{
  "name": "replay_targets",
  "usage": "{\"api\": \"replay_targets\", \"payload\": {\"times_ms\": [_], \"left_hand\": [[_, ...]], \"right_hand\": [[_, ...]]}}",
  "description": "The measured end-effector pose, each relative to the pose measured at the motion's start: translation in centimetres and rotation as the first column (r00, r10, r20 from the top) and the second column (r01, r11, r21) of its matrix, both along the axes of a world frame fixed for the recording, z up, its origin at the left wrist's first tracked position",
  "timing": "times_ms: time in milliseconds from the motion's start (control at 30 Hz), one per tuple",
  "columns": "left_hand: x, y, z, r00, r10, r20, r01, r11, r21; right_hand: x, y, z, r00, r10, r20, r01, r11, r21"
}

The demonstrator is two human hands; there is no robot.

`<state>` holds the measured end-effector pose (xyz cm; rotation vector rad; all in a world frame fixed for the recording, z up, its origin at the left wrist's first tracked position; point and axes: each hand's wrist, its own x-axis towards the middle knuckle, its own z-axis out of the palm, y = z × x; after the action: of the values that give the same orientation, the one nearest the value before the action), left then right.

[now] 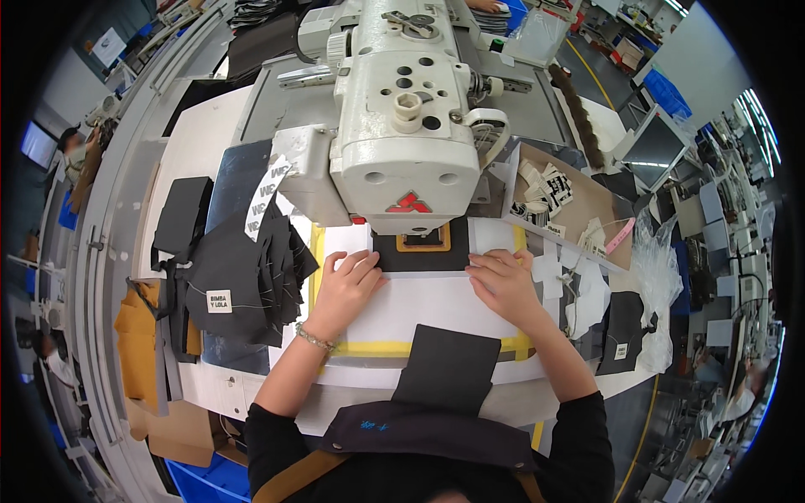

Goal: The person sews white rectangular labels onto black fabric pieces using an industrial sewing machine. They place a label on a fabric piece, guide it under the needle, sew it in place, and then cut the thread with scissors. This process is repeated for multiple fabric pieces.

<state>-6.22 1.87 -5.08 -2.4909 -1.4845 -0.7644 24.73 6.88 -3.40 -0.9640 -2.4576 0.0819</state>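
Under the head of a large white sewing machine (411,159) lies a flat black fabric piece (394,261), partly hidden by the machine. A gold-coloured clamp frame (447,237) rests on the piece. My left hand (344,292) is at its left edge, fingers stretched out and lightly bent, with a beaded bracelet on the wrist. At the right edge my right hand (508,287) mirrors it, fingertips near or touching the fabric's corner. Both palms are over the white work surface (419,314). Another dark panel (447,369) lies at the table's front edge, against my apron.
To the left is a stack of dark fabric pieces (239,272), the top one labelled. A cardboard tray (604,197) of loose labels stands right of the machine. Beyond it are clear plastic wrap (658,277) and a labelled dark piece (620,331). Mustard fabric (136,339) hangs at the left edge.
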Motion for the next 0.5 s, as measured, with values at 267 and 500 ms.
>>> {"api": "replay_targets", "payload": {"times_ms": [267, 500], "left_hand": [[0.29, 0.01, 0.14, 0.999, 0.021, -0.037, -0.023, 0.999, -0.048], [0.46, -0.17, 0.19, 0.997, 0.03, -0.067, -0.032, 0.999, -0.033]], "right_hand": [[-0.13, 0.39, -0.36, 0.999, 0.016, 0.047, -0.014, 0.999, -0.031], [-0.33, -0.18, -0.6, 0.994, -0.011, 0.111, 0.012, 1.0, -0.008]]}}
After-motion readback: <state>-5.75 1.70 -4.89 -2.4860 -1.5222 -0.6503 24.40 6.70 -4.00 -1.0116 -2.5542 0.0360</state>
